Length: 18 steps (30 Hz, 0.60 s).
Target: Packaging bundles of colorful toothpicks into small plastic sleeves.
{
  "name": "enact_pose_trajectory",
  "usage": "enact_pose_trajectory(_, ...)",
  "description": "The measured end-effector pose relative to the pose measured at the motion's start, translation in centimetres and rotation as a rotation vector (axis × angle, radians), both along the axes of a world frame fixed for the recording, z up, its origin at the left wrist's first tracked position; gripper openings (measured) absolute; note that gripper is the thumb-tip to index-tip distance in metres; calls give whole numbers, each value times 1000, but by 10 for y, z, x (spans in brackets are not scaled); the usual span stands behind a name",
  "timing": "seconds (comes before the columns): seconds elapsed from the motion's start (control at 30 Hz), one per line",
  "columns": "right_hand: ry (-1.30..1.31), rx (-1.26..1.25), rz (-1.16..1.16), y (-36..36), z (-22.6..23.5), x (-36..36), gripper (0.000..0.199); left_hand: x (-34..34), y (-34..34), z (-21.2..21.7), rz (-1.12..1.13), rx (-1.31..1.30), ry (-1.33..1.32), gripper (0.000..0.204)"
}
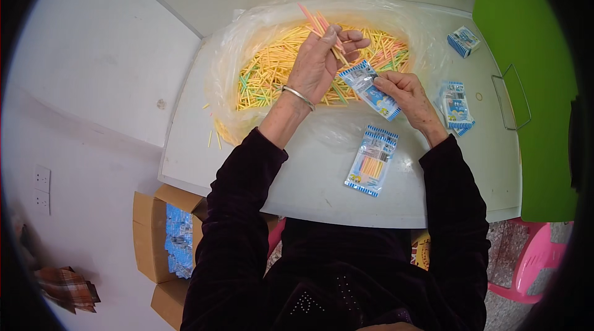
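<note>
My left hand (322, 62), with a metal bangle on the wrist, is closed on a small bunch of thin pink and yellow sticks (318, 21) above a big heap of coloured sticks (281, 65). The heap lies in an open clear plastic bag (260, 21) on the white table (204, 139). My right hand (405, 93) grips a small blue-edged clear packet (370, 90) by its lower end, its open end towards the sticks. A filled packet of sticks (372, 161) lies flat on the table in front of me.
A pile of empty packets (456, 107) lies to the right of my right hand, and another packet bundle (464, 41) sits far right. A cardboard box with packets (170, 238) stands on the floor at left. A pink plastic chair (535, 263) is at lower right, a green wall (526, 34) at right.
</note>
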State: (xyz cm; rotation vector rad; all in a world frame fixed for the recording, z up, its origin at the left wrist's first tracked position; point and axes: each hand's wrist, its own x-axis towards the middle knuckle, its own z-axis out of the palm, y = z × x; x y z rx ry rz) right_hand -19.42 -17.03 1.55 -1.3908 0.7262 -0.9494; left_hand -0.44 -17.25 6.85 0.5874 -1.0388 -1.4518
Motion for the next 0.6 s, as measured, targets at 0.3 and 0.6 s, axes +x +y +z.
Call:
enact_pose_trajectory(0.3, -39, 41, 34, 1, 2, -3, 20, -14, 15, -11, -73, -75, -132, 30)
enact_pose_trajectory(0.6, -74, 42, 9, -2, -6, -2, 21, -9, 16, -20, -83, -19, -282, 35)
